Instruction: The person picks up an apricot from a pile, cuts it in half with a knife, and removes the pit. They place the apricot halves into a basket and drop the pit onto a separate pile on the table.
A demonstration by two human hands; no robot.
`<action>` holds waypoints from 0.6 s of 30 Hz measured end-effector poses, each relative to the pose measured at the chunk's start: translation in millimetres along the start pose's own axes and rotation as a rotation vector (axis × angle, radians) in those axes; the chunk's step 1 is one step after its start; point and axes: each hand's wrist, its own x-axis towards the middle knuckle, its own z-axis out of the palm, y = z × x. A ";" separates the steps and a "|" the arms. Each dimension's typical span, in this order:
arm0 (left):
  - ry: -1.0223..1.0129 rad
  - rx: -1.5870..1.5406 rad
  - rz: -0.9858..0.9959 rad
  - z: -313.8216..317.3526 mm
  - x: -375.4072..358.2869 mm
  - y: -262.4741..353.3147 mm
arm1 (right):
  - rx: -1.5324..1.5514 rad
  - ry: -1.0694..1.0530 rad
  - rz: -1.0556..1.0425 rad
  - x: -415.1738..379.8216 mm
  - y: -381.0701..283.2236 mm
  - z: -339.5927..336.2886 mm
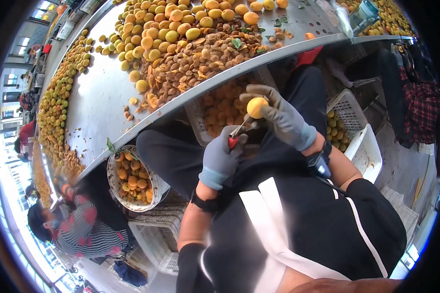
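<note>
My left hand point(222, 157), in a grey glove, is closed round the red handle of a small knife point(233, 140). The thin metal blade points up toward a yellow-orange apricot point(256, 107), and its tip meets the fruit's lower side. My right hand point(286, 119), also gloved, grips that apricot between thumb and fingers. Both hands are above my lap. Below and behind them is a plastic crate point(196, 122) holding orange fruit pieces, partly hidden by my hands.
A metal table point(95, 105) carries whole apricots point(154, 36) and a heap of pits point(195, 66). A white bucket point(113, 188) of apricots stands at left, near stacked crates point(154, 239). Another crate point(349, 110) is at right. A co-worker point(85, 224) sits at left, another person point(418, 105) at right.
</note>
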 end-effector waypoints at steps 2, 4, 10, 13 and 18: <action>0.010 -0.009 -0.007 2.0 -1.2 -6.6 | 0.285 0.024 0.085 0.1 -5.7 0.4; 0.006 -0.003 -0.005 2.3 -2.0 -8.3 | 0.333 -0.097 0.204 -1.0 -7.7 -6.1; 0.016 -0.010 0.013 -2.5 -4.7 9.5 | 0.318 0.019 0.090 -0.9 7.6 -16.0; 0.013 -0.013 -0.017 -3.7 -11.0 15.5 | 0.418 0.009 0.167 -8.8 -1.0 -6.4; 0.044 0.046 0.015 -0.3 -15.2 11.7 | 0.191 -0.068 0.078 -15.5 5.9 3.0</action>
